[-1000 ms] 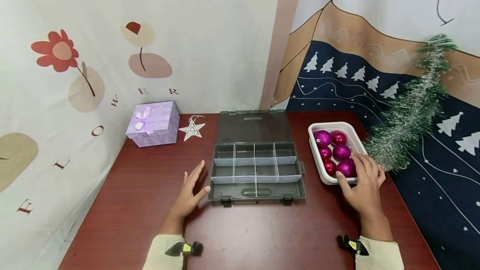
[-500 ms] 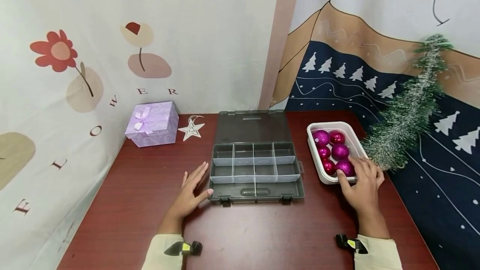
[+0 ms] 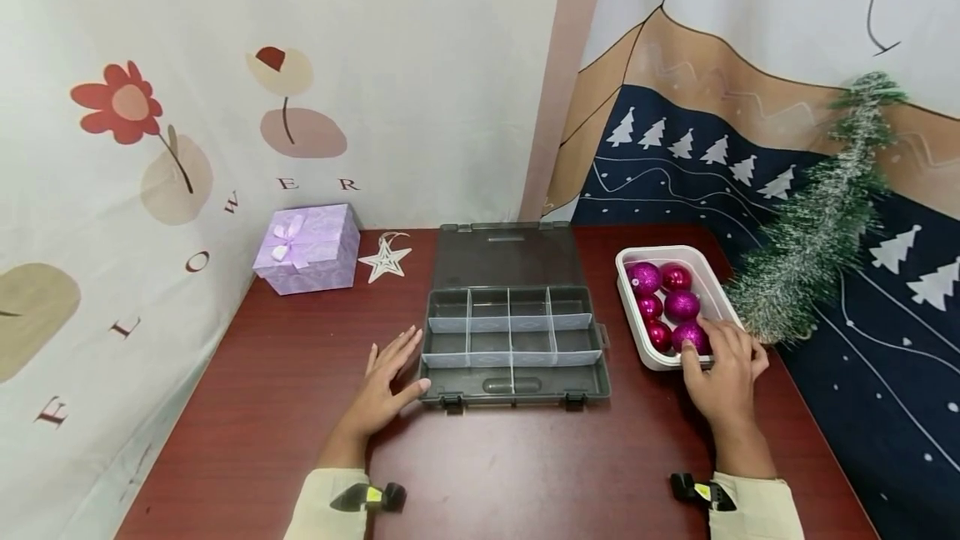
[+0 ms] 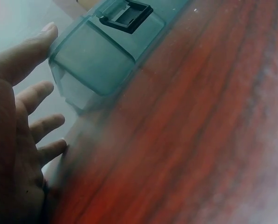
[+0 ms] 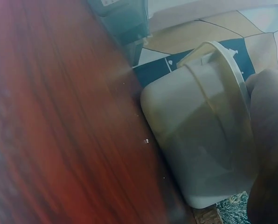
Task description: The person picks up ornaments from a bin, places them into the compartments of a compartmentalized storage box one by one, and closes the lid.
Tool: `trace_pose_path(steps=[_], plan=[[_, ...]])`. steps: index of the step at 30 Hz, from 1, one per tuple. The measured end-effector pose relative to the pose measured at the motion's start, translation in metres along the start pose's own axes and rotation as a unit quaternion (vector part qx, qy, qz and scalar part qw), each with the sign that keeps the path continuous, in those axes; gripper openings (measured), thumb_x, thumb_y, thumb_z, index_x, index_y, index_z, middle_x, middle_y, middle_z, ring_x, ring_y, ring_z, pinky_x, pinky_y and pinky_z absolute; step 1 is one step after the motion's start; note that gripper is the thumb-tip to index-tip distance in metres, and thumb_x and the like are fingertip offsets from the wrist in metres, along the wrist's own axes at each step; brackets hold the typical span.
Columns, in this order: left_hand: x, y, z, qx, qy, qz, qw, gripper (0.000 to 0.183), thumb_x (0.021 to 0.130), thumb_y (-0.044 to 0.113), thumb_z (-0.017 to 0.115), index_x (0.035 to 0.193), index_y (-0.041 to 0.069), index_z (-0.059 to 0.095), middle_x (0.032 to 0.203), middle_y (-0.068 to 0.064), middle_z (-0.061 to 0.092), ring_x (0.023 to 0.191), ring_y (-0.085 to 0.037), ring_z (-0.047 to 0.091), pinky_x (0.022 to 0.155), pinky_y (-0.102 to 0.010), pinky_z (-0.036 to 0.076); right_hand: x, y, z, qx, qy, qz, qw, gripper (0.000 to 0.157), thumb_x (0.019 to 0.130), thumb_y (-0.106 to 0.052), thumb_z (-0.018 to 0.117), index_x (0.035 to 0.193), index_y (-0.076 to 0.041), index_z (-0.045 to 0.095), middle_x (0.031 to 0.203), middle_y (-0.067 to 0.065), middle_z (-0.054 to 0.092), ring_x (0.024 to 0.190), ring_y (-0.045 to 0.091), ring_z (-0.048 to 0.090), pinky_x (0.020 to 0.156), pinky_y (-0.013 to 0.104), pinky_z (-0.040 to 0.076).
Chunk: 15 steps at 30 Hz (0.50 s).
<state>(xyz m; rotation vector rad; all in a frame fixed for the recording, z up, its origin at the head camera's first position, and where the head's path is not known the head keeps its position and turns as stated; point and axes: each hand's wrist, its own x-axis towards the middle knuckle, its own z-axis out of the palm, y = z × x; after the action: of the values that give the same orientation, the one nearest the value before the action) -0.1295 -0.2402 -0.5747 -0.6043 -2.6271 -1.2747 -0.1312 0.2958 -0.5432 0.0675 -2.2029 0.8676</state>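
Left hand [image 3: 380, 394]: spread fingers edged onto the grey rectangular plastic box [image 3: 461, 381].
Right hand [image 3: 722, 375]: fingers drew in, pinching a glittery magenta ball [image 3: 687, 331].

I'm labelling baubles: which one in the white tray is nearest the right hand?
The glittery purple bauble at the white tray's near end, right of a shiny red one; the right hand has its thumb over it. The others lie farther off.

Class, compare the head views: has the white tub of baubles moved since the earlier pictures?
No: the white tub shows no visible shift in any direction against the divided box.
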Motion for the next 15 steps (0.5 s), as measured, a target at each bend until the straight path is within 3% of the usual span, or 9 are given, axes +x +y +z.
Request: trace_pose_path(steps=[7,10,15], plan=[[-0.002,-0.022,0.007,0.023,0.001,0.002,0.9997,0.083,0.097,0.032,0.08,0.17,0.031,0.041,0.176,-0.013,0.042,0.163,-0.04,0.034,0.127,-0.085,0.0,0.002,-0.001,0.002,0.009,0.022,-0.016,1.0,0.042,0.091,-0.013,0.069,0.129,0.006,0.073,0.122,0.033,0.07,0.122,0.053,0.054,0.109,0.073,0.02],[-0.003,-0.023,0.008,0.024,0.007,0.008,0.9997,0.083,0.096,0.032,0.08,0.17,0.03,0.042,0.175,-0.013,0.043,0.163,-0.037,0.035,0.126,-0.085,0.0,0.002,-0.001,0.003,0.012,0.03,-0.019,0.999,0.042,0.091,-0.013,0.071,0.129,0.005,0.073,0.121,0.032,0.071,0.121,0.053,0.054,0.107,0.073,0.02],[-0.003,-0.012,0.006,0.012,0.017,0.026,0.9994,0.078,0.097,0.035,0.078,0.167,0.02,0.047,0.173,-0.017,0.046,0.162,-0.038,0.037,0.124,-0.087,0.002,0.001,-0.001,0.002,0.012,0.038,-0.025,0.999,0.042,0.092,-0.011,0.073,0.131,0.005,0.072,0.122,0.033,0.07,0.121,0.053,0.055,0.105,0.071,0.021]])
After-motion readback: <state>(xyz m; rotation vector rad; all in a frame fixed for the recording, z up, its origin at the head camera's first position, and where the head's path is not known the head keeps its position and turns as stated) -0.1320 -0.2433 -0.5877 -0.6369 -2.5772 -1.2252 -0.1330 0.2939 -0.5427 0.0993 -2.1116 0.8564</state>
